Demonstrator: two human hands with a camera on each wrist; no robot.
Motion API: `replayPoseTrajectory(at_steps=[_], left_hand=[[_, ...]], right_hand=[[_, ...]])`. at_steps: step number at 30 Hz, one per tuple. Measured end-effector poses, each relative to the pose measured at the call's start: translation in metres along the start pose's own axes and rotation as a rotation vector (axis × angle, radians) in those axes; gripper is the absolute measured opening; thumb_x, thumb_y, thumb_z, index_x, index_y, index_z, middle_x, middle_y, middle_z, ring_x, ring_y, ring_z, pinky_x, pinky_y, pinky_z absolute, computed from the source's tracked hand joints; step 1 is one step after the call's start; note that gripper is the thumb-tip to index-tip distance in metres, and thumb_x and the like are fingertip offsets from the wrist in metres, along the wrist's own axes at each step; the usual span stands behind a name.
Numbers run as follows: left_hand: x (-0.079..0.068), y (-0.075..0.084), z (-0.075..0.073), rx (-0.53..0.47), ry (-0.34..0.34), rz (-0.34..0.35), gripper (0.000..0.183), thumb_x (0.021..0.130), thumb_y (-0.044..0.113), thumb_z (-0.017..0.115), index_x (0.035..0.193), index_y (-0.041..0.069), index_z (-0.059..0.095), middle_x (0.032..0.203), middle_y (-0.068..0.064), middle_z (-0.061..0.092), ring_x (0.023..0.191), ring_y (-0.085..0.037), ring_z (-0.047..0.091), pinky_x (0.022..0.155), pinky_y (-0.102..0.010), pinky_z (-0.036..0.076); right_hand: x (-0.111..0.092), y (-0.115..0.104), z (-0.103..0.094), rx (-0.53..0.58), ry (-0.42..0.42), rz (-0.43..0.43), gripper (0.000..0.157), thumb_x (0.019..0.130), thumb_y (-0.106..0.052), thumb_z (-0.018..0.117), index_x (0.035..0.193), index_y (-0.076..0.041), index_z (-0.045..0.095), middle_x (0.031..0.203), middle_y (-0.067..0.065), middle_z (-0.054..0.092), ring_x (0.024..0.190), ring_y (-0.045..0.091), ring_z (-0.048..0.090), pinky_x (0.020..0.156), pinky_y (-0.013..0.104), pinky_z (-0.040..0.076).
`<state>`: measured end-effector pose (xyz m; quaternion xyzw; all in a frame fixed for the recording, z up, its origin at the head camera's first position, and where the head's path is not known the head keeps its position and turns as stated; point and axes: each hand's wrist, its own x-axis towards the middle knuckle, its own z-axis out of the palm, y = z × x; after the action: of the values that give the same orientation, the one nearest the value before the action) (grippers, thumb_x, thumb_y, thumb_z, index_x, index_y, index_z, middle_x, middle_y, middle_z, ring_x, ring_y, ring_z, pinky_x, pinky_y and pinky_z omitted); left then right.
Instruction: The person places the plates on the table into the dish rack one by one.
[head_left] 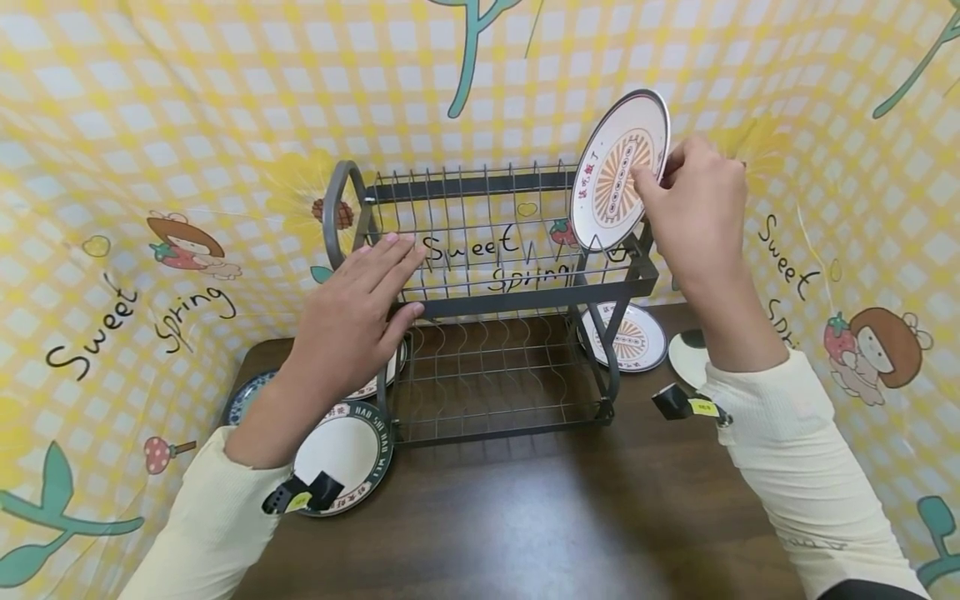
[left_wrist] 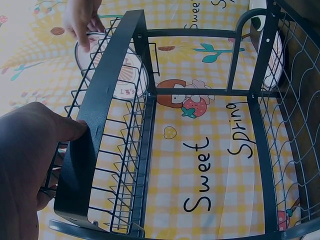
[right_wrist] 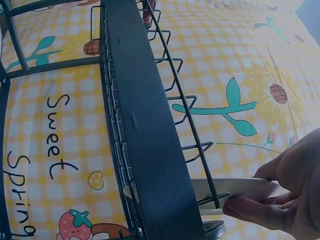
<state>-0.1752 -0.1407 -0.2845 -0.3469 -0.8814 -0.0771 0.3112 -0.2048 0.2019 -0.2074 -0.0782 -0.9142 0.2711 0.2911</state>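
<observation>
Right hand (head_left: 701, 204) pinches plate (head_left: 611, 179); rack (head_left: 525, 298) seemingly hides lower rim.

The left sleeve (head_left: 202, 508) and right sleeve (head_left: 795, 467) are long and creamy white; the right one is wrinkly; a little black box (head_left: 326, 492) sits by one cuff (head_left: 247, 462), another black box (head_left: 670, 402) by the other (with yellow stickers (head_left: 703, 407)).

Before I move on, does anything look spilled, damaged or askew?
Nothing stands out: the dish rack stands upright, the right hand holds a tilted plate at its upper right end, and no spill or breakage shows. The plates at left are partly hidden by the left forearm.
</observation>
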Motion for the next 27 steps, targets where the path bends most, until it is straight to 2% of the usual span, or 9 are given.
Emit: replayPoseTrajectory(at_steps=[7,11,14,16,19,22,24,27], left_hand=[[0.0,0.0,0.0,-0.002,0.005,0.002,0.06,0.094,0.03,0.061,0.148,0.014,0.039,0.152,-0.007,0.041,0.139,-0.027,0.04,0.119,-0.04,0.028],[0.0,0.001,0.0,0.008,0.006,-0.002,0.06,0.093,0.03,0.061,0.147,0.013,0.041,0.151,-0.008,0.042,0.139,-0.026,0.04,0.118,-0.04,0.029],[-0.001,0.0,0.001,0.014,0.006,-0.006,0.06,0.093,0.031,0.061,0.147,0.014,0.04,0.15,-0.007,0.043,0.14,-0.025,0.039,0.118,-0.041,0.03],[-0.001,0.0,0.001,0.014,0.01,-0.007,0.06,0.094,0.031,0.06,0.148,0.016,0.039,0.151,-0.007,0.042,0.14,-0.024,0.039,0.118,-0.041,0.03],[-0.001,0.001,0.002,0.015,0.017,-0.003,0.06,0.094,0.031,0.06,0.148,0.016,0.039,0.151,-0.006,0.041,0.14,-0.024,0.039,0.119,-0.04,0.029],[-0.001,0.001,0.002,0.017,0.019,-0.006,0.059,0.094,0.031,0.06,0.148,0.016,0.039,0.151,-0.006,0.042,0.14,-0.024,0.039,0.119,-0.039,0.028],[-0.001,0.002,0.002,0.016,0.022,-0.008,0.059,0.094,0.03,0.06,0.148,0.015,0.04,0.151,-0.005,0.042,0.139,-0.025,0.04,0.119,-0.038,0.028],[-0.002,0.001,0.002,0.011,0.03,-0.008,0.058,0.094,0.029,0.061,0.147,0.014,0.042,0.15,-0.006,0.043,0.139,-0.025,0.041,0.119,-0.038,0.028]], right_hand=[[-0.002,0.003,-0.002,0.022,-0.077,0.054,0.053,0.09,-0.052,0.056,0.106,-0.002,0.063,0.104,0.01,0.064,0.092,0.024,0.056,0.066,0.026,0.042],[-0.006,0.008,-0.008,0.062,-0.113,0.092,0.067,0.087,-0.068,0.047,0.111,-0.007,0.062,0.104,0.008,0.066,0.087,0.019,0.06,0.066,0.023,0.046],[-0.012,0.018,-0.013,0.206,-0.102,0.118,0.066,0.087,-0.069,0.045,0.111,-0.009,0.062,0.095,0.002,0.067,0.076,0.01,0.065,0.063,0.016,0.052],[-0.017,0.03,-0.013,0.302,-0.041,0.097,0.058,0.09,-0.063,0.047,0.109,-0.01,0.062,0.087,-0.002,0.066,0.067,0.004,0.065,0.058,0.012,0.053],[-0.025,0.054,-0.009,0.386,0.088,0.051,0.041,0.094,-0.05,0.051,0.104,-0.011,0.061,0.079,-0.01,0.062,0.06,-0.001,0.062,0.052,0.01,0.052],[-0.031,0.085,0.002,0.53,0.134,0.075,0.027,0.097,-0.037,0.053,0.102,-0.011,0.058,0.077,-0.006,0.062,0.056,0.002,0.061,0.049,0.013,0.052],[-0.035,0.108,0.012,0.695,0.093,0.163,0.022,0.097,-0.031,0.054,0.099,-0.01,0.055,0.074,-0.001,0.064,0.053,0.007,0.062,0.047,0.017,0.053],[-0.041,0.147,0.032,0.904,-0.066,0.342,0.027,0.096,-0.031,0.057,0.097,-0.005,0.053,0.073,0.001,0.066,0.055,0.01,0.063,0.052,0.02,0.056]])
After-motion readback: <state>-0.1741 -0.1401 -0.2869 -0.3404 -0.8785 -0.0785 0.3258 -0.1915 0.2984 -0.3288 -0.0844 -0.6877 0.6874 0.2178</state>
